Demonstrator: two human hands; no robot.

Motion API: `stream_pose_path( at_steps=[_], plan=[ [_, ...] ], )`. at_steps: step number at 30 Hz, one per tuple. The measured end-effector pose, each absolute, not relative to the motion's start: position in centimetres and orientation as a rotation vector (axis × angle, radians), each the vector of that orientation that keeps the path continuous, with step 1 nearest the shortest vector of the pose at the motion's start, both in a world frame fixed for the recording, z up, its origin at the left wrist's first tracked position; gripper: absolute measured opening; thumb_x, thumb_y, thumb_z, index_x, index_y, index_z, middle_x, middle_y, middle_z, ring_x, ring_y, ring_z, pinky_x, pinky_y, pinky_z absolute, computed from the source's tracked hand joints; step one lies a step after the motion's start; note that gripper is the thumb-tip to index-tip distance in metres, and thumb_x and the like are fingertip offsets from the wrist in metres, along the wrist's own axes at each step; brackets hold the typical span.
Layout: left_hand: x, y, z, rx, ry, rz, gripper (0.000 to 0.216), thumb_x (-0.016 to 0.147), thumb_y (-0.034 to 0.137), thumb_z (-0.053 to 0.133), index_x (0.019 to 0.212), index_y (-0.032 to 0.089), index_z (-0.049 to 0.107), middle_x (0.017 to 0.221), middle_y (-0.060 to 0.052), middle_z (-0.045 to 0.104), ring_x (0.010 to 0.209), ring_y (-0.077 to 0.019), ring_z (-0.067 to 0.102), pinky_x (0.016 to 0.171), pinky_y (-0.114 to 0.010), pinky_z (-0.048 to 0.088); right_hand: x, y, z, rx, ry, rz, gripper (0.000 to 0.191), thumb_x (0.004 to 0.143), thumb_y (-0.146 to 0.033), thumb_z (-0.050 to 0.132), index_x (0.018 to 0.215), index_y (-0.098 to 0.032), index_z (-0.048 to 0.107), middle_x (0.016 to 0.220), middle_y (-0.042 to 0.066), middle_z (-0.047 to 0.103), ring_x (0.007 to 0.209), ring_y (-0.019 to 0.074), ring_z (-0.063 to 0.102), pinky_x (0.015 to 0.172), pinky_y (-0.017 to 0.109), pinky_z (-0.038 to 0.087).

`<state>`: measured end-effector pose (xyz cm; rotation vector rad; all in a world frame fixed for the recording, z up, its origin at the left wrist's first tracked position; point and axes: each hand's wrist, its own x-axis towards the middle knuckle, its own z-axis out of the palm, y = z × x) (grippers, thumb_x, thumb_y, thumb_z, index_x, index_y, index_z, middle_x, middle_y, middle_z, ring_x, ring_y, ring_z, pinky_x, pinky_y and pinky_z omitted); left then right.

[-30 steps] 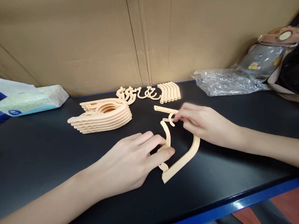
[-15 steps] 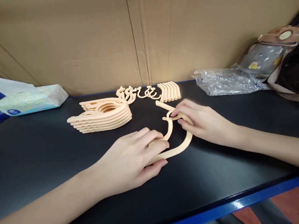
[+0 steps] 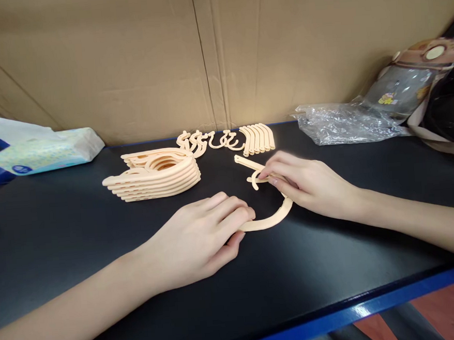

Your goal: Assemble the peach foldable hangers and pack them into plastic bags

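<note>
**Midway through the hangers**

Gripping one end of the curved hanger, flat on the table, with the closed left hand; pinching the hook at its top with the right hand. Probably done: the stack behind. Left: loose hooks and bars.

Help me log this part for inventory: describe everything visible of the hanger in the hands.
The hanger is pale peach, plastic-looking, a thin curved bar lying low on the black table. The left hand grips one end; the right hand covers the other and pinches a small hook at the top, beside a straight strip. Its joints are hidden by fingers.
</note>
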<state>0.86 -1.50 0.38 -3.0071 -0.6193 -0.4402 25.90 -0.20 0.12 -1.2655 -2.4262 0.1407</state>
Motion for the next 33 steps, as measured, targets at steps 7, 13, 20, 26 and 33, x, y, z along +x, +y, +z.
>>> stream_pose_path(
  at_steps=[7, 13, 20, 26, 33],
  plan=[
    [0.9, -1.3, 0.2, -2.955, -0.67, -0.482, 0.019, 0.096, 0.016, 0.046, 0.113, 0.016, 0.054, 0.115, -0.005, 0.062, 0.096, -0.0191, 0.058, 0.082, -0.032, 0.047, 26.1, -0.1, 0.1, -1.178, -2.469, 0.128, 0.023, 0.096, -0.019, 0.043, 0.106, -0.021, 0.064, 0.108, 0.003, 0.062, 0.068, 0.009, 0.058, 0.061, 0.024, 0.043],
    [0.6, -0.8, 0.2, -2.709, -0.808, -0.573, 0.009, 0.095, 0.019, 0.049, 0.103, 0.017, 0.054, 0.09, -0.002, 0.061, 0.079, -0.017, 0.056, 0.066, -0.028, 0.042, 26.0, -0.3, 0.2, -1.072, -2.594, 0.091, 0.025, 0.099, -0.029, 0.044, 0.102, -0.022, 0.067, 0.102, 0.003, 0.065, 0.071, 0.0108, 0.059, 0.065, 0.025, 0.043],
    [0.4, -0.5, -0.1, -2.76, -0.931, -0.548, 0.02, 0.094, 0.024, 0.049, 0.075, 0.019, 0.043, 0.068, 0.003, 0.05, 0.06, -0.013, 0.047, 0.053, -0.024, 0.03, 26.0, -0.3, 0.3, -0.969, -2.658, 0.151, 0.032, 0.1, -0.04, 0.041, 0.111, -0.025, 0.067, 0.104, 0.003, 0.062, 0.087, 0.0155, 0.061, 0.076, 0.03, 0.044],
    [0.6, -0.5, -0.1, -2.772, -0.957, -0.521, 0.017, 0.094, 0.023, 0.049, 0.079, 0.019, 0.043, 0.074, 0.002, 0.052, 0.064, -0.014, 0.048, 0.054, -0.025, 0.03, 26.3, 0.0, 0.1, -0.847, -2.695, 0.152, 0.04, 0.099, -0.047, 0.039, 0.117, -0.022, 0.064, 0.109, 0.006, 0.059, 0.092, 0.0182, 0.057, 0.078, 0.034, 0.044],
    [0.5, -1.0, -0.1, -2.864, -1.136, -0.577, 0.021, 0.097, 0.038, 0.045, 0.09, 0.019, 0.048, 0.086, -0.001, 0.055, 0.074, -0.0178, 0.054, 0.061, -0.028, 0.037, 26.0, -0.5, 0.1, -0.624, -2.74, 0.083, 0.061, 0.085, -0.064, 0.055, 0.125, -0.018, 0.059, 0.106, 0.008, 0.058, 0.087, 0.0182, 0.055, 0.072, 0.03, 0.046]
  ],
)
